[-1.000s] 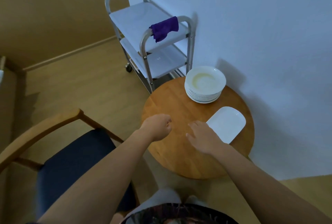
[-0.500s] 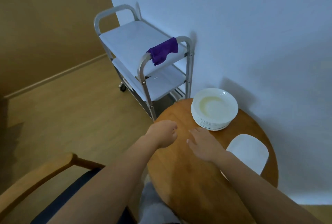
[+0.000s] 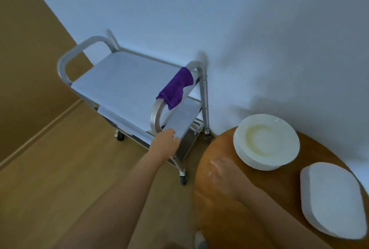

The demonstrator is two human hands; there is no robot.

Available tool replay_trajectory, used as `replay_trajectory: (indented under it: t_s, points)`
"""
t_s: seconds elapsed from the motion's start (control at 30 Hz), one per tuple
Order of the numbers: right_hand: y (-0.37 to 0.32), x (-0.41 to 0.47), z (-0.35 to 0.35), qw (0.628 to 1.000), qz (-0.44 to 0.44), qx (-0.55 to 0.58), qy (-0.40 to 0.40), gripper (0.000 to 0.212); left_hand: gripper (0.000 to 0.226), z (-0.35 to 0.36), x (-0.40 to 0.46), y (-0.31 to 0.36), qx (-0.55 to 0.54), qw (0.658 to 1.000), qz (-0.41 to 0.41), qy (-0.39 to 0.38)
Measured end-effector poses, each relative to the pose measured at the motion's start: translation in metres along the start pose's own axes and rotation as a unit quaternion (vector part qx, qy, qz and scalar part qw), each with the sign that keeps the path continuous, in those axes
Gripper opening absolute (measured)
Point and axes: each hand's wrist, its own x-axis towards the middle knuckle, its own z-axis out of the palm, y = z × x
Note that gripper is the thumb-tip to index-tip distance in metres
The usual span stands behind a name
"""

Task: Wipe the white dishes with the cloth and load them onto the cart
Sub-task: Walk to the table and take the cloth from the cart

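Observation:
A purple cloth (image 3: pixel 176 89) hangs over the near handle of a metal two-shelf cart (image 3: pixel 127 81) by the wall. My left hand (image 3: pixel 164 144) reaches out below that handle, close to the cart's frame, fingers loosely curled and holding nothing. My right hand (image 3: pixel 224 175) rests flat on the round wooden table (image 3: pixel 223 218). On the table a stack of several white round dishes (image 3: pixel 266 142) stands by the wall, its top dish stained yellowish. A white rounded-rectangular plate stack (image 3: pixel 331 199) lies at the right.
The cart stands on castors on a wooden floor (image 3: pixel 60 169), tight against the white wall (image 3: pixel 239 19). Both cart shelves are bare. The table edge sits close to the cart's near right leg.
My view has swung up and left toward the cart; the chair has left the frame. My left hand has moved off the table toward the cart handle. My right hand stays on the table.

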Motion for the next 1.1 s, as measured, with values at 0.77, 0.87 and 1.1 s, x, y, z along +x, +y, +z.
replay_trajectory:
  t_s: [0.77,0.87,1.1]
  points:
    - [0.068,0.047,0.091,0.994,0.019,0.059,0.091,0.049,0.080,0.024,0.149,0.014,-0.704,0.690,-0.157,0.052]
    - [0.070,0.030,0.107,0.985,0.041,0.107,0.128,0.049,0.054,0.022,0.140,0.008,-0.714,0.690,-0.109,0.044]
    - [0.048,0.006,0.130,0.987,0.049,0.075,0.136,0.048,0.027,0.003,0.094,-0.013,-0.751,0.659,-0.005,0.036]
